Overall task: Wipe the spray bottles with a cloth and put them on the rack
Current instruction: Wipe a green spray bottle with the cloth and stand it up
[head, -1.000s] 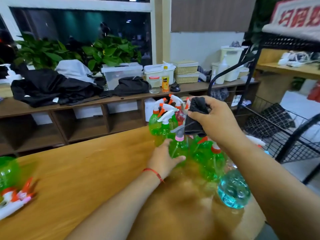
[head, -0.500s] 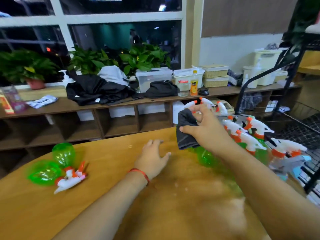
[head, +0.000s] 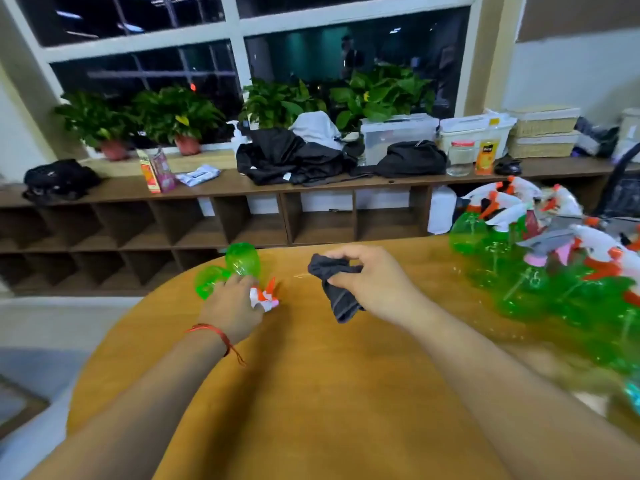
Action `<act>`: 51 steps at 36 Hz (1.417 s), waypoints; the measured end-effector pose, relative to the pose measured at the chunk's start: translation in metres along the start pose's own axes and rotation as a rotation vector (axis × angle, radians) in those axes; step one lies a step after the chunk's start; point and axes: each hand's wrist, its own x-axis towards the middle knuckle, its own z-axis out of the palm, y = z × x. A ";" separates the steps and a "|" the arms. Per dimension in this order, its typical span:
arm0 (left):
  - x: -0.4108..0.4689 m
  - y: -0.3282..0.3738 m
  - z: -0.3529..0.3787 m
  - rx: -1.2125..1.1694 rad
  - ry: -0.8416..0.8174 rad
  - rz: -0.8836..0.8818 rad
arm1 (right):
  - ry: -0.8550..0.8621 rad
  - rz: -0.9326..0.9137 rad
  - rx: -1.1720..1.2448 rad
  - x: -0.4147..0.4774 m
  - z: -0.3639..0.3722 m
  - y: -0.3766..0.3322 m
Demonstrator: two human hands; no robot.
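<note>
The one view comes from the person's head, above the near edge of the round tabletop (head: 311,393), and looks forward and down. Both forearms run up from the bottom corners, close to the lens. The left hand (head: 232,306) on the lying bottles (head: 242,259) and the right hand (head: 374,282) with the cloth (head: 337,296) sit near mid-frame. The wide lens bends the wall shelf (head: 207,192) and the window (head: 235,46) beyond, which fill the upper half. The standing bottles (head: 554,282) crowd the right edge, blurred.
</note>
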 end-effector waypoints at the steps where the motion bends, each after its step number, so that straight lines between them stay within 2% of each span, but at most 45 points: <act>1: 0.001 -0.003 0.003 0.030 -0.014 0.001 | -0.011 -0.001 -0.003 0.003 0.002 0.002; 9: 0.028 -0.034 0.006 0.492 -0.004 0.059 | -0.048 0.066 0.001 0.025 0.007 0.028; 13: 0.036 -0.048 -0.002 0.597 -0.115 0.072 | -0.037 0.143 0.035 0.030 0.011 0.035; 19: 0.031 -0.051 -0.007 0.643 -0.047 0.141 | -0.038 0.218 0.212 0.024 0.021 0.028; 27: 0.000 -0.057 -0.016 0.610 -0.164 0.044 | -0.057 0.143 0.213 -0.006 0.017 -0.004; 31: -0.022 -0.057 -0.023 0.673 -0.150 0.065 | -0.064 0.102 0.208 -0.033 0.008 -0.018; 37: -0.052 -0.056 -0.025 0.665 -0.238 0.075 | -0.095 0.052 0.153 -0.070 -0.007 -0.023; 41: -0.055 -0.044 -0.025 0.547 -0.248 0.080 | -0.082 0.045 0.139 -0.075 -0.020 -0.017; 47: -0.048 0.002 -0.020 0.034 -0.106 0.120 | -0.032 0.075 0.168 -0.069 -0.035 -0.002; 51: -0.040 0.040 -0.009 -0.433 -0.064 0.153 | 0.016 0.089 0.191 -0.062 -0.042 0.016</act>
